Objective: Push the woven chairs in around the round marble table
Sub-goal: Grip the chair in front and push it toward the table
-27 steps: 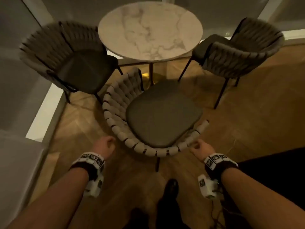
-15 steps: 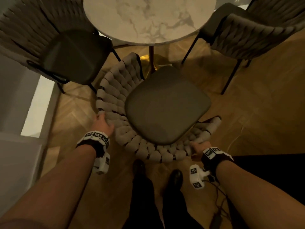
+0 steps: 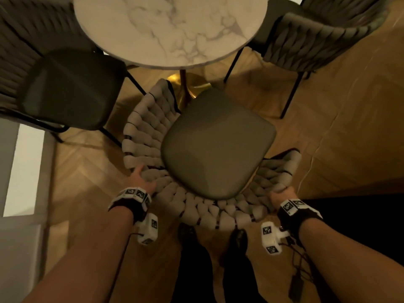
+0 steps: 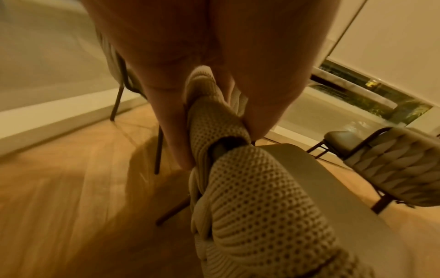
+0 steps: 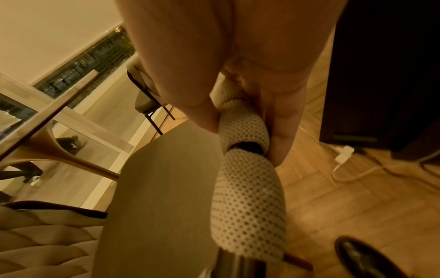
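Counting three woven chairs (image 3: 218,211), one table (image 3: 170,29)

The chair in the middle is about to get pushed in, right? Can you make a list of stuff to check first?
1. Left hand holds the chair backrest: ok, fingers and thumb pinch the woven rim.
2. Right hand holds the other side: ok, wrapped round the rim.
3. Seat points at the table: not ok, it is turned, its front corner aims toward the right chair.
4. Gap between the left chair and the right chair is open: ok.
5. Chair legs clear the gold table base: cannot tell, the seat hides them.
6. Shoes clear of the chair legs: cannot tell.
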The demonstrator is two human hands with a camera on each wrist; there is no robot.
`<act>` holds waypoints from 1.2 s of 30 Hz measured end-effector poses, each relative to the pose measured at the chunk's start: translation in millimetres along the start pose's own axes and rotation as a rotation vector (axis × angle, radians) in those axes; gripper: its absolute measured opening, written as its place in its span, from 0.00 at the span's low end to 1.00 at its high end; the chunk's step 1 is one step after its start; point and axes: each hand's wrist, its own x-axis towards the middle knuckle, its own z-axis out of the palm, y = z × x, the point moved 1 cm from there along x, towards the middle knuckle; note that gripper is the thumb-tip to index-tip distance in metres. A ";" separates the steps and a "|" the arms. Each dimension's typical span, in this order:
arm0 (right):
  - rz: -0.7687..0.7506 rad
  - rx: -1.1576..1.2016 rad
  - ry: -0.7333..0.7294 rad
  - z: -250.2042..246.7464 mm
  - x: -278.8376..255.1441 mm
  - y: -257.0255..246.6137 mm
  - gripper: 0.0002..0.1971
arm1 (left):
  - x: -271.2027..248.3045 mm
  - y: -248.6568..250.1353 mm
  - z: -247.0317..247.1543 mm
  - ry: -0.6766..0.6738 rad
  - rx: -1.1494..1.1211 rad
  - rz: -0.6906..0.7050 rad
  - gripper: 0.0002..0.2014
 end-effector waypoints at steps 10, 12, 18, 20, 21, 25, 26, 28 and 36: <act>-0.060 -0.125 0.063 -60.9 39.8 -5.9 0.30 | -23.5 -30.9 78.6 -0.098 -0.154 -0.143 0.28; -0.112 -0.190 0.049 -63.2 44.4 -8.5 0.29 | -32.2 -45.3 88.6 -0.102 -0.161 -0.152 0.28; -0.281 -0.286 -0.041 -65.1 43.1 -45.3 0.30 | -52.1 -79.5 102.8 -0.031 -0.182 -0.166 0.26; -0.355 -0.333 -0.018 -65.2 48.0 -64.3 0.30 | -74.0 -69.3 96.7 -0.031 -0.190 -0.145 0.25; -0.393 -0.346 -0.011 -64.0 50.7 -74.8 0.29 | -83.6 -65.5 94.9 -0.038 -0.162 -0.140 0.23; -0.522 -0.239 -0.035 -67.5 52.0 -105.0 0.33 | -96.8 -62.0 86.8 -0.029 -0.138 -0.054 0.23; -0.535 -0.174 -0.042 -68.0 49.7 -107.4 0.36 | -94.2 -63.3 83.4 0.002 -0.142 -0.021 0.26; -0.507 -0.099 -0.038 -65.4 43.8 -101.2 0.39 | -89.6 -63.8 68.7 0.112 -0.186 -0.003 0.30; -0.304 -0.206 -0.294 7.9 32.9 -39.6 0.39 | -29.5 -69.5 14.8 0.224 -0.165 -0.119 0.26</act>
